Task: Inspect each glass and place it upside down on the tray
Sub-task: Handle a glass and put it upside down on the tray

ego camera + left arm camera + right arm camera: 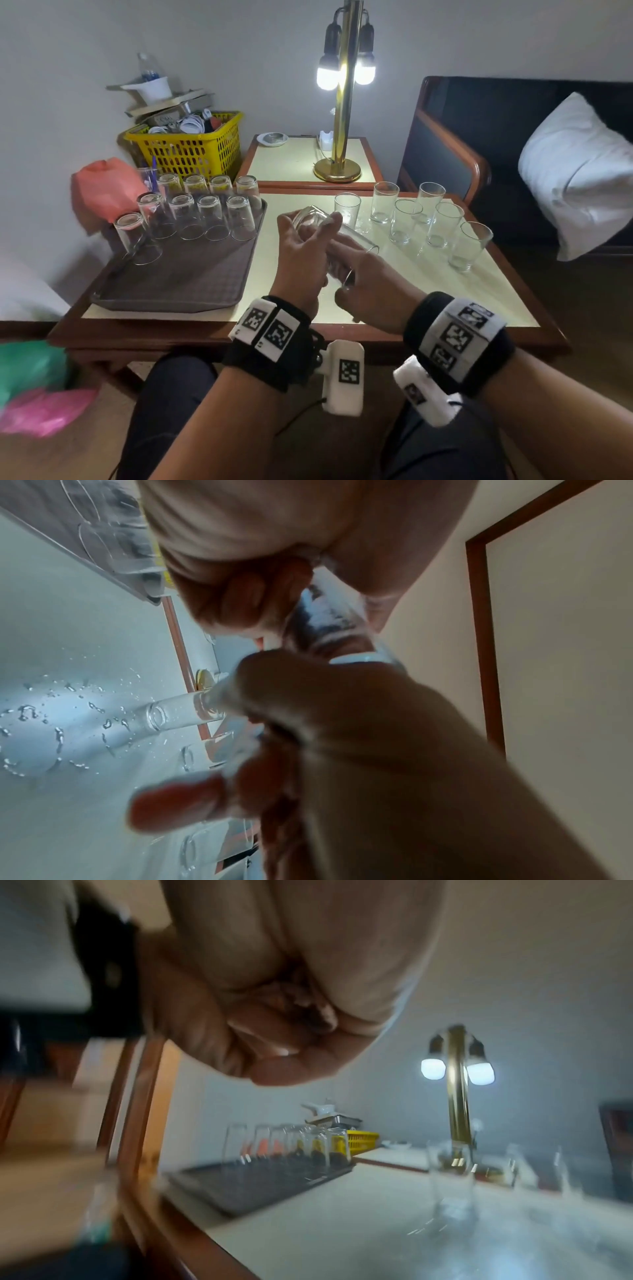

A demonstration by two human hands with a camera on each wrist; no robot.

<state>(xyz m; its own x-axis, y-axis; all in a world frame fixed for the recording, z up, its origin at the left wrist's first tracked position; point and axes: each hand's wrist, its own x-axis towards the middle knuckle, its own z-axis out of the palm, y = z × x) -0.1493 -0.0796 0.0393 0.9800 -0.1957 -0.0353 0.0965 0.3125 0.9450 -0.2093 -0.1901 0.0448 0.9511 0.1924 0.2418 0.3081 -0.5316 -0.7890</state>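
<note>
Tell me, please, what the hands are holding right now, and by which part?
One clear glass, lying tilted: the left hand grips its base end, the right hand holds it near the open rim.

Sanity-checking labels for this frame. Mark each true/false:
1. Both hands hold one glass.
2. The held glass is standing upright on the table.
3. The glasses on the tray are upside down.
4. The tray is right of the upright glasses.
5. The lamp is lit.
1. True. The left hand and right hand both grip the held glass.
2. False. It is tilted on its side, up off the table.
3. True. The glasses on the tray stand mouth down.
4. False. The tray lies left of the upright glasses.
5. True. The lamp has both bulbs glowing.
</note>
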